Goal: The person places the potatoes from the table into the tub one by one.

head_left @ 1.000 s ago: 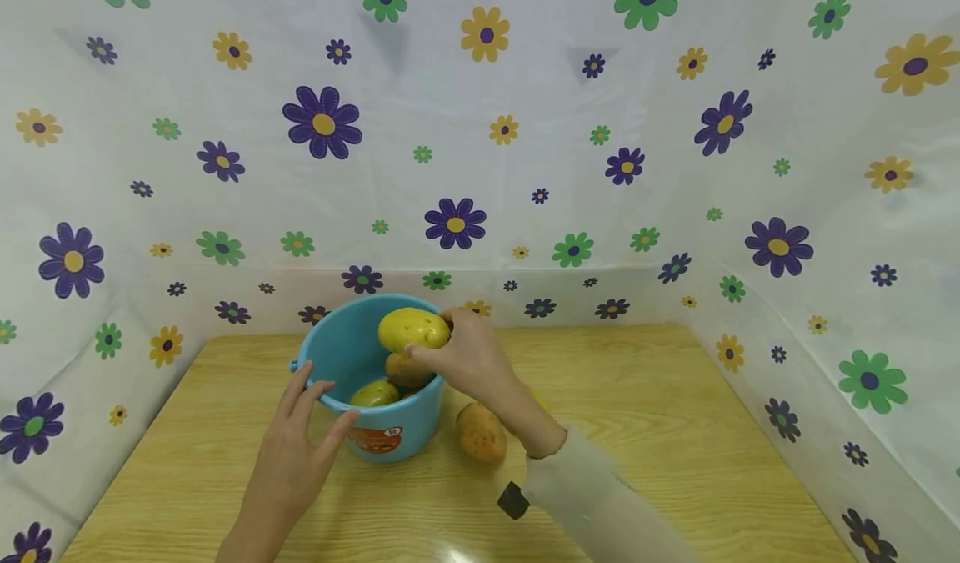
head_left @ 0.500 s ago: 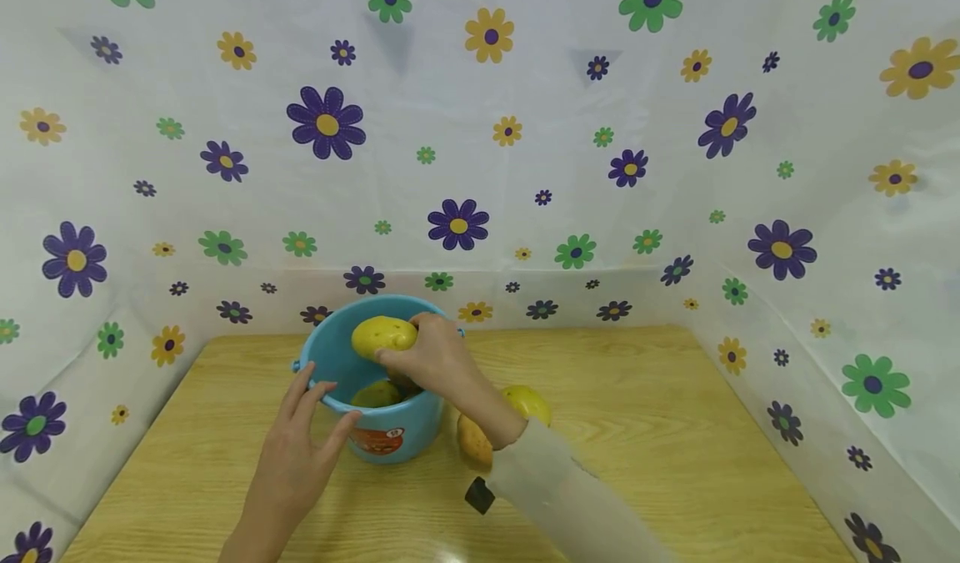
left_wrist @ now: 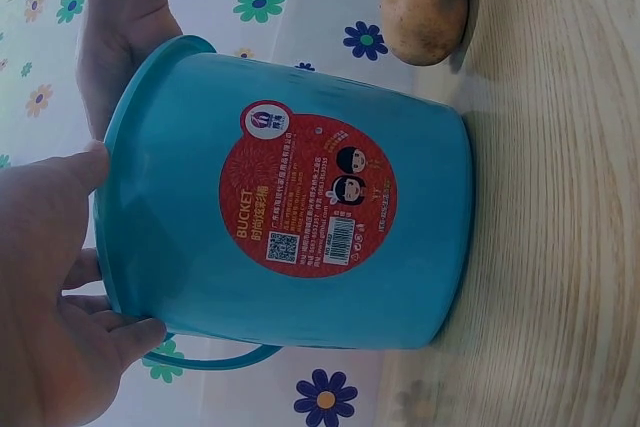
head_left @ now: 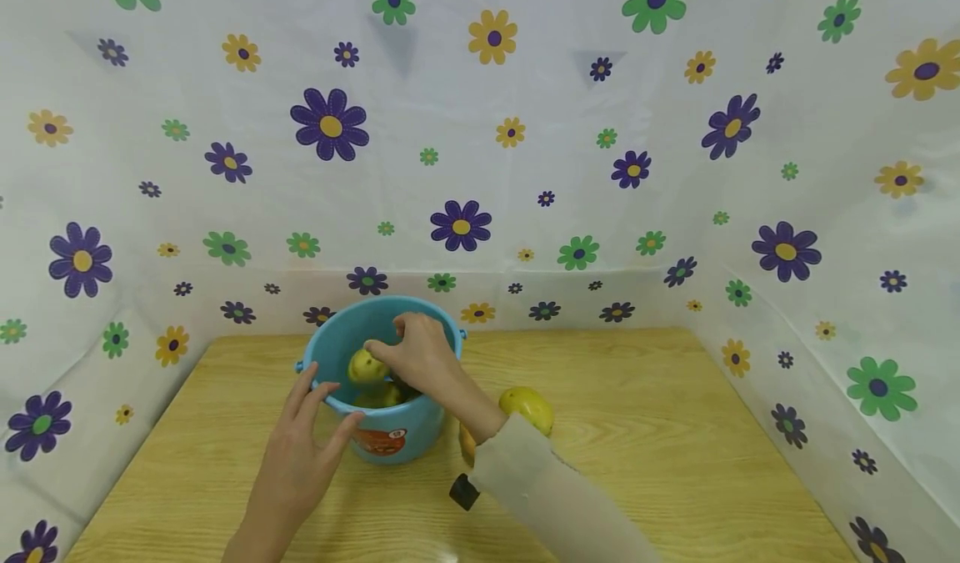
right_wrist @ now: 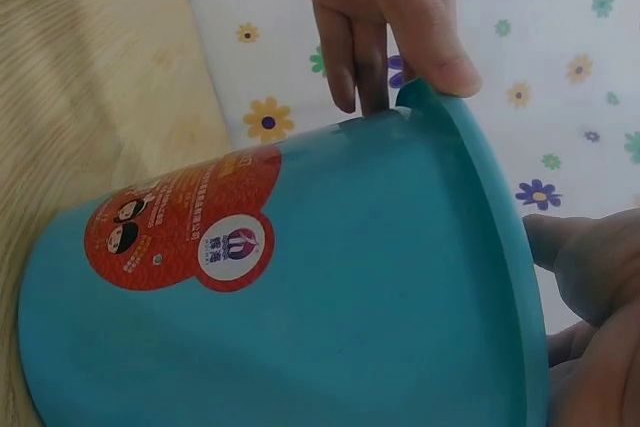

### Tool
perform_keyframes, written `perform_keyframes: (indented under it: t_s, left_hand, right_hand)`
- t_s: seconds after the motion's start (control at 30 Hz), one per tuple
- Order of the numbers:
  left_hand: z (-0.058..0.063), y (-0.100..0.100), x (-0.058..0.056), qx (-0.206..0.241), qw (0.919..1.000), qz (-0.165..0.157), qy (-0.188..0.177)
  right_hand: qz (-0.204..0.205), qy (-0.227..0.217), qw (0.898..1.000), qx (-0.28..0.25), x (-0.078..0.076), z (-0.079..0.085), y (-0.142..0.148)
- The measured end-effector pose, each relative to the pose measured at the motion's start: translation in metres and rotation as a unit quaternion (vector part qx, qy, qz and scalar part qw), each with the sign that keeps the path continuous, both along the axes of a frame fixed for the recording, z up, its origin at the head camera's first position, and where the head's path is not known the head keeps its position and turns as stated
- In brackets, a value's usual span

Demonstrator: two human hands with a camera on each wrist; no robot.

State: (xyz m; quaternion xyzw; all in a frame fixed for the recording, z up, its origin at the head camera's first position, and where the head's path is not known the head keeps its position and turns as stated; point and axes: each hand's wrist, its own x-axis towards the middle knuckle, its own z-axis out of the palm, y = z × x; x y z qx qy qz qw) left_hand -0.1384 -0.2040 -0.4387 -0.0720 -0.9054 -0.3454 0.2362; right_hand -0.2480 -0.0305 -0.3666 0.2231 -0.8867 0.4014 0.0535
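touching near-left rim of upright blue bucket with left hand, fingers spread wide; reaching over opening with right hand, thumb and forefinger well parted. inside, just below right thumb: yellow potato; can't tell if touching. lower down, in shadow: another potato. on wooden table, right of bucket: brown potato, second yellow potato.

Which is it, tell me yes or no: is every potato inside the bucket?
No, a brown potato lies on the table beside the blue bucket.
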Motion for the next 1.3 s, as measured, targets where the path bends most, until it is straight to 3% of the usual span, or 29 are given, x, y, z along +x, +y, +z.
perform_keyframes:
  t_s: [0.27, 0.53, 0.8, 1.3]
  left_hand:
    - [0.001, 0.0, 0.001, 0.003, 0.9999, 0.003, -0.01]
    - [0.002, 0.001, 0.002, 0.001, 1.0, 0.002, -0.006]
    - [0.002, 0.001, 0.001, 0.003, 0.9999, 0.003, -0.011]
    - [0.003, 0.001, 0.001, 0.002, 0.9999, 0.006, -0.015]
  right_hand:
    - [0.0, -0.004, 1.0, 0.01, 0.003, -0.001, 0.002]
    - [0.012, 0.02, 1.0, 0.003, 0.004, 0.0, 0.005]
    - [0.022, 0.049, 0.998, -0.044, 0.012, 0.004, 0.014]
    - [0.005, 0.029, 0.996, -0.088, 0.027, 0.014, 0.055]
